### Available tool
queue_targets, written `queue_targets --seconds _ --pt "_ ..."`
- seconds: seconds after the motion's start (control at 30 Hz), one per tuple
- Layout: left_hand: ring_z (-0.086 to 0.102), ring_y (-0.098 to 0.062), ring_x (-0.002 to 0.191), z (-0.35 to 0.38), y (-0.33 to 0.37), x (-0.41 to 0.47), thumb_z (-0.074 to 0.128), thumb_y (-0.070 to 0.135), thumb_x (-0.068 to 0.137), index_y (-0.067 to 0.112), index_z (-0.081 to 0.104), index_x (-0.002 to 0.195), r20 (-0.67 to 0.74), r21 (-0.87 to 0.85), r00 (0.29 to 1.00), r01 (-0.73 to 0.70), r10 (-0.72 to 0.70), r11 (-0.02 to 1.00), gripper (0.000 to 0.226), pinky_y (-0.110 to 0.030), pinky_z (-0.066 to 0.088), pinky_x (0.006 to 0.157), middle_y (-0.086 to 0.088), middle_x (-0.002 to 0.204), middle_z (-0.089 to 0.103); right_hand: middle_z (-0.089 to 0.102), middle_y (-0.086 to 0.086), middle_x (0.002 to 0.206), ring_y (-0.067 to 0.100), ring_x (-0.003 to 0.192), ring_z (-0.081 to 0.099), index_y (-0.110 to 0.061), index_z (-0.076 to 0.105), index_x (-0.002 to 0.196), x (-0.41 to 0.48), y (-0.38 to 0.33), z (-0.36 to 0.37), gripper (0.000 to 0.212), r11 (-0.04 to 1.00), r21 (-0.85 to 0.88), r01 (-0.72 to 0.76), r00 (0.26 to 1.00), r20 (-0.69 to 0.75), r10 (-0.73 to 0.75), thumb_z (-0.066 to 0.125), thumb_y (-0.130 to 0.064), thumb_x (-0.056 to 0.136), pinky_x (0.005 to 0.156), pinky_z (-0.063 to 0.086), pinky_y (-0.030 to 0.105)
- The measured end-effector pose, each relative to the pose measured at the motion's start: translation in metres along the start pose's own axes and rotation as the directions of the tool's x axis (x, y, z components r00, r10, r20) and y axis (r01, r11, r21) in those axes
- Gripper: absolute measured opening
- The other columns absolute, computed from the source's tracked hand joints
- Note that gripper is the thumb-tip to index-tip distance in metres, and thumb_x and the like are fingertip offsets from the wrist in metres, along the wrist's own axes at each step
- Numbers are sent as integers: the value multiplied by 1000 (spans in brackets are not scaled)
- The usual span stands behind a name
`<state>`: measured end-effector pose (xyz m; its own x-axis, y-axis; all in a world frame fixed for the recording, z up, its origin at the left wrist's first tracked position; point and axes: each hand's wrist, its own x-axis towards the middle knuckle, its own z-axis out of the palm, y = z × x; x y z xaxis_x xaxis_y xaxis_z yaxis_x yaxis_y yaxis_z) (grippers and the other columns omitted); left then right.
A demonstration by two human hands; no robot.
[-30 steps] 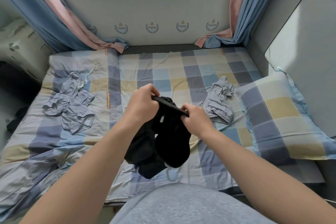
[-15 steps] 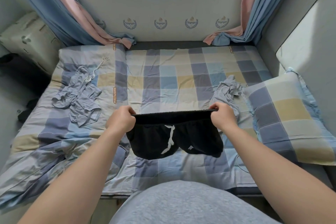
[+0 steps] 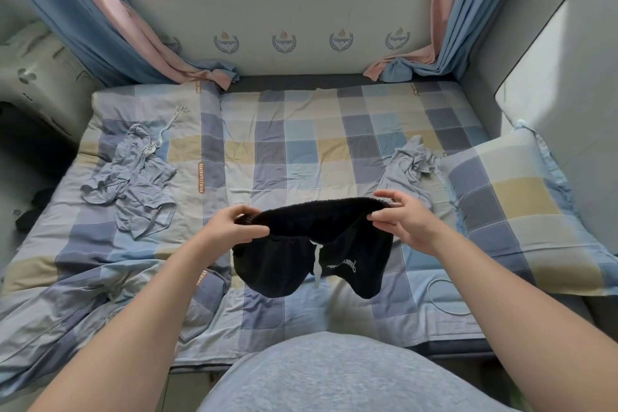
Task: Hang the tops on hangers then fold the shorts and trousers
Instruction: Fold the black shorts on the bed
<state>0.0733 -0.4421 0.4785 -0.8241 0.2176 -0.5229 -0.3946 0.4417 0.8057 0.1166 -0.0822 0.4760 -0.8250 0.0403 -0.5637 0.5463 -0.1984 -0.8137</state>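
Shorts hang above the bed, waistband pinched at either end by left hand and right hand. The right's fingertip hold looks light; a slip would drop that side into a crumpled, uneven fold.

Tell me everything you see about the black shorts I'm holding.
The black shorts are soft, knit-looking fabric with a ribbed waistband, a white drawstring hanging at the middle and white script on one leg. They hang above the bed, the left hand and right hand pinching the waistband's ends.
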Motion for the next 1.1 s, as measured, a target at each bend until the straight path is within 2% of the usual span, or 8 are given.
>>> queue_targets --seconds 0.1,0.23,0.33,0.4,0.53,0.7,0.87,1.1 --pt "64 -17 87 0 2 -4 78 0 80 24 71 103 -60 298 981 -160 186 941 34 -26 50 79 2 94 68 67 15 116 24 104 71 -14 60 123 -2 -1 -2 51 964 -245 107 994 27 -103 66 17 83 87 58 31" --pt "56 -22 90 1 3 -2 73 15 90 14 75 106 -257 426 892 -242 373 872 16 -29 41 81 0 90 57 69 8 97 14 72 70 -19 68 97 -2 -6 2 21 808 -541 234 953 -38 -301 67 1 92 67 57 23" --pt "52 -21 103 1 5 0 68 20 95 11 74 108 -314 447 846 -268 431 853 17 -30 38 91 0 103 60 63 0 98 20 93 59 -26 65 93 0 -10 -1 8 590 -752 295 880 -26 -474 67 -19 95 85 45 30" --pt "51 -18 102 2 10 -2 62 21 98 13 72 100 -315 419 833 -307 454 855 13 -37 41 91 2 102 63 61 -4 98 22 100 55 -24 65 93 -1 -13 -1 3 543 -777 319 852 -16 -523 66 -24 96 92 44 37" --pt "55 -1 67 4 20 -7 53 25 104 24 60 84 -310 215 863 -344 398 914 20 -29 40 63 12 72 60 70 3 81 25 82 64 -21 69 92 -8 -24 5 10 634 -688 353 862 -24 -506 63 -26 97 78 51 43" --pt "58 -15 75 11 33 -4 50 32 104 19 61 81 -395 211 852 -279 343 937 28 -32 42 63 2 76 64 66 6 76 24 72 59 -13 66 86 -6 -34 17 20 683 -656 321 866 -88 -491 61 -28 98 69 47 38" --pt "67 -24 87 39 50 -6 50 34 104 13 68 90 -351 -181 936 -71 3 981 31 -40 54 77 -8 89 70 63 9 78 25 71 63 -2 62 93 -9 -37 46 17 846 -477 240 927 -148 -346 61 -20 96 64 53 41" --pt "70 -22 102 72 77 -26 44 7 105 20 65 112 -37 -297 956 -287 290 911 25 -35 57 86 -9 107 73 73 3 90 18 82 73 -16 68 106 -37 -42 86 12 907 -246 342 934 190 -301 63 -10 96 67 61 33"
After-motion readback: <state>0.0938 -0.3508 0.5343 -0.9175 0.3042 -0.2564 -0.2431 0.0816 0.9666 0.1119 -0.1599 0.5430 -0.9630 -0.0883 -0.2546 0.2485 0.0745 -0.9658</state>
